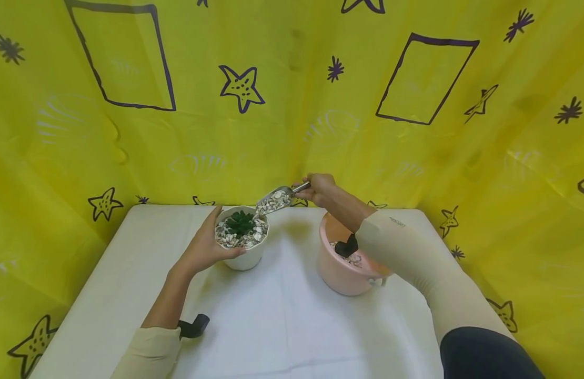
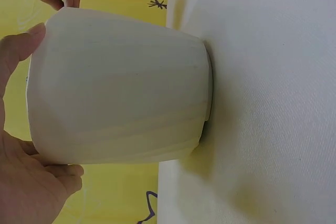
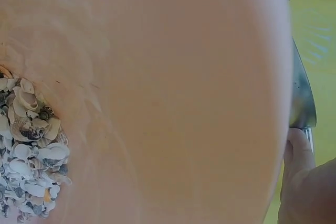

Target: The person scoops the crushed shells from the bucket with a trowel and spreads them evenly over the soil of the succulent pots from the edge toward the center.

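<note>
My left hand (image 1: 204, 250) grips a white faceted flower pot (image 1: 244, 260) at its rim, thumb on the near side and fingers round the far side. Inside the pot a small green succulent (image 1: 240, 223) stands among shell pieces. In the left wrist view the pot (image 2: 121, 87) fills the middle, its base at the white tabletop. My right hand (image 1: 322, 188) holds a metal scoop (image 1: 301, 187) by its handle. Shell bits (image 1: 275, 202) lie heaped in the scoop, whose tip is over the pot's right rim. In the right wrist view the bucket wall partly hides the scoop (image 3: 303, 98).
A pink bucket (image 1: 341, 279) stands to the right, below my right forearm, with shells (image 3: 31, 156) at its bottom. Both wrists carry black camera mounts (image 1: 194, 326). Behind the white table (image 1: 282, 326) hangs a yellow patterned curtain (image 1: 292, 105).
</note>
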Tool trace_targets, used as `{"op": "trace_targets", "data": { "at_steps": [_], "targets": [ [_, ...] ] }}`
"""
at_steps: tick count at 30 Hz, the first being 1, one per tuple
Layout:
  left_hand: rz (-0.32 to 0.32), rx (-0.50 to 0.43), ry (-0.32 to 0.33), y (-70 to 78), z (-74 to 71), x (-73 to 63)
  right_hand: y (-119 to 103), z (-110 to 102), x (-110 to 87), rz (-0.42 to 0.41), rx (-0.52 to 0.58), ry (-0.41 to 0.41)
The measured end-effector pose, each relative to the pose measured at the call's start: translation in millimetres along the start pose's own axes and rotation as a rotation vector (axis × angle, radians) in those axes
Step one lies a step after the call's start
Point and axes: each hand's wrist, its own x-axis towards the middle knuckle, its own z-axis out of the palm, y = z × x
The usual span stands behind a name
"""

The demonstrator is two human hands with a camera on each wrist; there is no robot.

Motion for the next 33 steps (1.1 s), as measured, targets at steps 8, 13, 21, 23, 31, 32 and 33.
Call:
{"op": "trace_targets", "data": {
  "at_steps": [8, 13, 21, 23, 31, 32, 33],
  "targets": [
    [-0.011, -0.030, 0.012, 2.8, 2.8, -2.7, 1.2, 1.1, 1.1, 0.006, 0.002, 0.001],
    [-0.042, -0.009, 0.081, 6.6, 8.5, -5.7, 1.4, 1.8, 0.9, 0.008, -0.011, 0.002],
    [-0.055, 0.004, 0.111, 8.4, 11.0, -5.4, 0.7, 5.0, -1.4, 0.005, -0.019, 0.005],
    [-0.050, 0.001, 0.106, 7.4, 10.9, -5.2, 0.6, 5.6, -1.4, 0.003, -0.022, 0.008],
    [-0.046, 0.003, 0.091, 5.0, 8.0, -5.3, 0.4, 8.7, -1.0, -0.018, -0.027, 0.010],
    [-0.043, 0.001, 0.087, 4.6, 7.6, -5.0, 0.5, 9.0, -0.9, -0.019, -0.027, 0.012],
    [-0.044, -0.001, 0.082, 3.9, 7.3, -5.0, 0.5, 9.2, -0.8, -0.020, -0.026, 0.014]
  ]
}}
